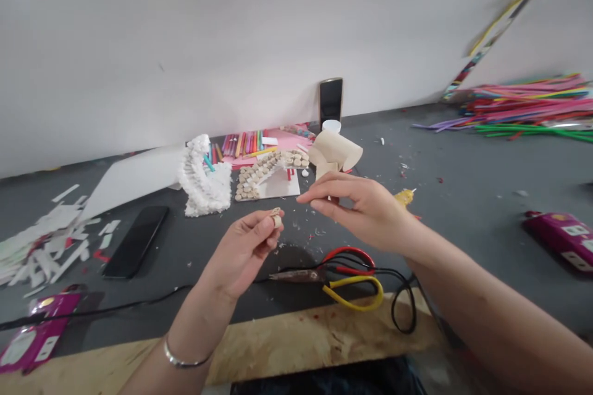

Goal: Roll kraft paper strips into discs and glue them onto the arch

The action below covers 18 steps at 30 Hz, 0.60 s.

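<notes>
Between the thumb and fingers of my left hand (252, 241) is a small beige rolled piece (277, 218). My right hand (354, 203) hovers to its right, thumb and fingertips drawn close together; whether anything is pinched there is too small to tell. Beyond my hands stands a model (269, 174) with an arched row of beige rolled pieces on a white base, with a red part under the arch. A curled beige sheet (336, 149) lies just behind my right hand. Scissors (340, 274) with one red and one yellow handle rest on the table below my hands.
A white textured model (204, 179) stands left of the arch. A black phone (136, 242) and paper scraps (50, 241) lie at left. Another phone (330, 102) leans on the wall. Coloured pipe cleaners (528, 105) are piled at right. A black cable (139, 302) crosses the front.
</notes>
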### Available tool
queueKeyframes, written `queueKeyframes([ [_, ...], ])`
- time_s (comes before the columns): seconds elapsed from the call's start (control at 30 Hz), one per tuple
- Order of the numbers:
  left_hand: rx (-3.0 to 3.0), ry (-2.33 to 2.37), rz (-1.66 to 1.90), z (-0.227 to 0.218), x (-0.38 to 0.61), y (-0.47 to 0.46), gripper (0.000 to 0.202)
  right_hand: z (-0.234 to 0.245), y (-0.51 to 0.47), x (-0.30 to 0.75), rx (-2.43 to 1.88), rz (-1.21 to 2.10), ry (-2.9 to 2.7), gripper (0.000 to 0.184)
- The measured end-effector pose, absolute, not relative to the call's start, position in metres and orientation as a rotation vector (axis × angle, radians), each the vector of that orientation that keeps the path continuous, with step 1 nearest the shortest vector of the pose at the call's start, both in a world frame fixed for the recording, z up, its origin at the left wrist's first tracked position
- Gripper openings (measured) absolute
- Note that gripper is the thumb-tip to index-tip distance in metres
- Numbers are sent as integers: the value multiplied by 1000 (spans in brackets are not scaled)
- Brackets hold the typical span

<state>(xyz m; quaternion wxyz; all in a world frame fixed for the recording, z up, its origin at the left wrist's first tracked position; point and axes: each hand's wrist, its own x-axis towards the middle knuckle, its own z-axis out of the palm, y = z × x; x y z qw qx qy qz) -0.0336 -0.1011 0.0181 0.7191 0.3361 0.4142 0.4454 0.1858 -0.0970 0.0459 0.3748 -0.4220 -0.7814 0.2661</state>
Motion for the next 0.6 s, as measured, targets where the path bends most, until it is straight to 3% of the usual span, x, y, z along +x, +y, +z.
queueKeyframes([
  [0.27, 764, 887, 901, 11, -30, -107, 31, 38, -91, 173, -987, 922, -1978, 22],
  [0.6, 719, 882, 885, 5, -28, -108, 32, 35, -91, 175, -923, 925, -2049, 23],
])
